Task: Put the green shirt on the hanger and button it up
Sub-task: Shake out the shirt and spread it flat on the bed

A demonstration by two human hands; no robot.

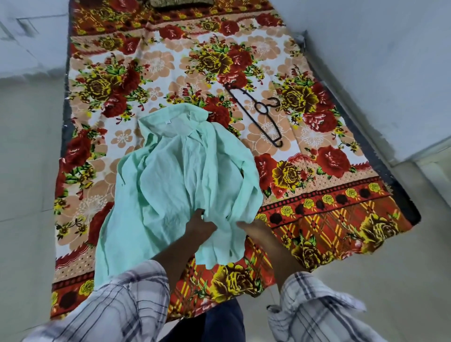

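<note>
The pale green shirt (175, 175) lies crumpled on a floral bedsheet (329, 214), its collar pointing away from me. My left hand (199, 225) pinches a fold of the fabric near the lower hem. Just to the right, my right hand (256, 230) grips the hem edge as well. A dark plastic hanger (260, 113) lies flat on the sheet, up and to the right of the shirt and apart from it. Nothing covers the hanger.
The sheet covers a low mattress whose dark edge (380, 156) runs along the right side. Pale tiled floor (26, 156) surrounds it, with a white wall (378, 61) on the right. A dark patterned cushion (180, 3) sits at the far end.
</note>
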